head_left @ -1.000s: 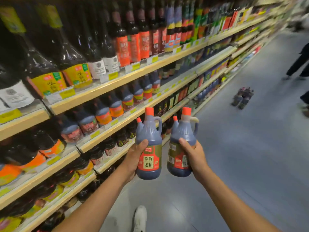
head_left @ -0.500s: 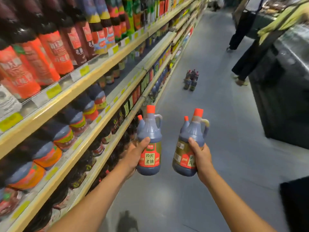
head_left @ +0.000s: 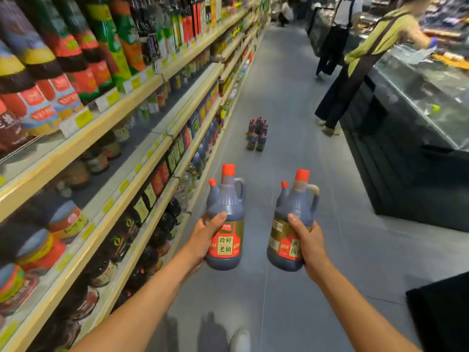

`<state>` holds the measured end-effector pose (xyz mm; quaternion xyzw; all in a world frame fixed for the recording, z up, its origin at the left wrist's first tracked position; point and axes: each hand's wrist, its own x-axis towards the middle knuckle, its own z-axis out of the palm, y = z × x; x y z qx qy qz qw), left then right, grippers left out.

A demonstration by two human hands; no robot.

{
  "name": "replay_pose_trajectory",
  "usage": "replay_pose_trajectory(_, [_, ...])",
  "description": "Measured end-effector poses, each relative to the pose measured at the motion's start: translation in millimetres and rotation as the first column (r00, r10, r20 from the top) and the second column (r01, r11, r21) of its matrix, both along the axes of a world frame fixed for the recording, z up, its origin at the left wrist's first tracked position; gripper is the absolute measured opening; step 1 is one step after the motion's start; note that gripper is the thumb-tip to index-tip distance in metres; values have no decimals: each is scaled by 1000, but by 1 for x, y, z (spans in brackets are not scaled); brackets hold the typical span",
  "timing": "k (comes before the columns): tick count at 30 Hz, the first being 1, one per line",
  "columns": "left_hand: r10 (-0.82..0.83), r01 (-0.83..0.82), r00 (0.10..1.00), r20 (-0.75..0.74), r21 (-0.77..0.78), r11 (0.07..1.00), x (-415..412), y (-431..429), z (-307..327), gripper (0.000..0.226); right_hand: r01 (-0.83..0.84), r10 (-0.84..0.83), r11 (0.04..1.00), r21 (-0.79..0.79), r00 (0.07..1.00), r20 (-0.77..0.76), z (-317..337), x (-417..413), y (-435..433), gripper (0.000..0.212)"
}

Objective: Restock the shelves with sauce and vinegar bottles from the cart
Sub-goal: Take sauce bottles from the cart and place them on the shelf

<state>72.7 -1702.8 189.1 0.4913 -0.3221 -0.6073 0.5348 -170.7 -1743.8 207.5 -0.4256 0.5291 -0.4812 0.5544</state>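
Low in the middle of the frame, the left hand grips a dark sauce jug by its lower body. The thumb lies across the front just above the red label and the other fingers wrap round the far side, out of sight. Just to the right of it, apart and not touching, the right hand holds a second jug the same way, thumb over the top of the gold and red label. Both jugs stand upright in the air above the grey floor, each with a red cap, a small red-tipped spout on its left and a loop handle on its right. The shelves fill the left side of the frame in several pale wooden tiers, crowded with dark bottles and yellow price tags, and run away toward the top centre. Above the jugs, in the middle of the aisle, a small cluster of bottles stands on the floor near the foot of the shelves. At upper right a person in a yellow-green top and dark apron leans over a glass-topped counter. A pale shoe shows at the bottom edge. The black shape in the lower right corner may be part of the cart, though too little of it shows to tell.
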Motion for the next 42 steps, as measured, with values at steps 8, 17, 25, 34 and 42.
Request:
replay_pose_trajectory(8, [55,-55,998,16,-11,998,14,-103,8,96,-87,88,996,5,996,-29,8,10,-123,85])
replay_pose_trajectory(17, [142,-142,990,5,-31,989,92,-208,1,98,-211,211,977,1,977,-17,7,93,-247,76])
replay_pose_trajectory(25, [232,-232,972,35,-21,973,172,-270,-1,82,-318,317,948,-24,947,-61,0,183,-334,109])
replay_pose_trajectory(34, [484,-486,874,45,33,873,226,-269,-5,81,-582,581,813,0,812,-56,-12,281,-392,93])
replay_pose_trajectory(42, [736,-736,677,6,20,677,226,-225,-8,49,-829,830,558,43,556,-43,-26,357,-399,100])
